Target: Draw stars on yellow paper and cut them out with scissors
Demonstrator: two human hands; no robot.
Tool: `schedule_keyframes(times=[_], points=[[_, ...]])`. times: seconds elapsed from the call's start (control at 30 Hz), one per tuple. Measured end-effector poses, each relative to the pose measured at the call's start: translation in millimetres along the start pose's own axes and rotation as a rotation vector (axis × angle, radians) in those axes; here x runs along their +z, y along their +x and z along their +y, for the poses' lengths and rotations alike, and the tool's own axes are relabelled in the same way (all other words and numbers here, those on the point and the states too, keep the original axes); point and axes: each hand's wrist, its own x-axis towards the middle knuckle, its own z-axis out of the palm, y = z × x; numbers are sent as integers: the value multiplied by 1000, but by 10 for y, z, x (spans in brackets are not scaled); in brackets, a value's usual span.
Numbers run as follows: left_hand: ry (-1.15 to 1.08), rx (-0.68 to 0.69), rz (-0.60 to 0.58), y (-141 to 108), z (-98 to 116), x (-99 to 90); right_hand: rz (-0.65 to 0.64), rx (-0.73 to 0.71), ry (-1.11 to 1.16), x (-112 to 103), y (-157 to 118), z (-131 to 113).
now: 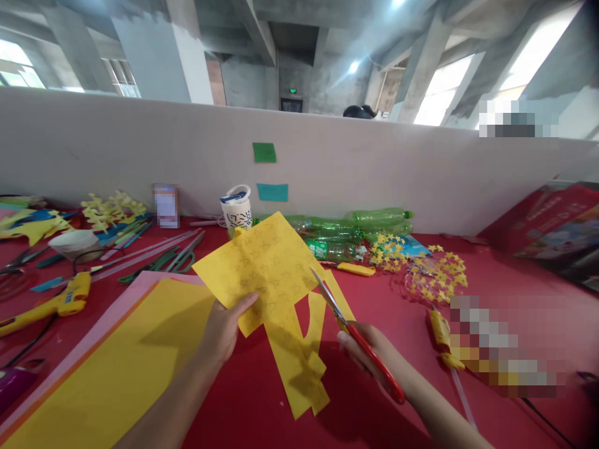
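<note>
Paper [274, 268] between left fingers [244, 305]; scissors [369, 350] in right fingers [349, 344].

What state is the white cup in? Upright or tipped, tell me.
Upright: the white cup has its top facing up; the yellow paper partly hides its base.

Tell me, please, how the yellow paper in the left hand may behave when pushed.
The yellow paper seems light: the left hand appears to support it alone. Its broad part looks fairly flat, so may resist gentle pushing; the narrow cut strip would probably bend easily.
</note>
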Motion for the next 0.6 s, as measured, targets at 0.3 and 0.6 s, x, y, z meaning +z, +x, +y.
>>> schedule_keyframes(times=[0.3, 0.6], points=[[31, 15, 12, 13, 1, -14, -9, 67, 120, 25, 14, 61], [24, -2, 17, 28, 18, -26, -24, 161, 136, 1, 7, -50]])
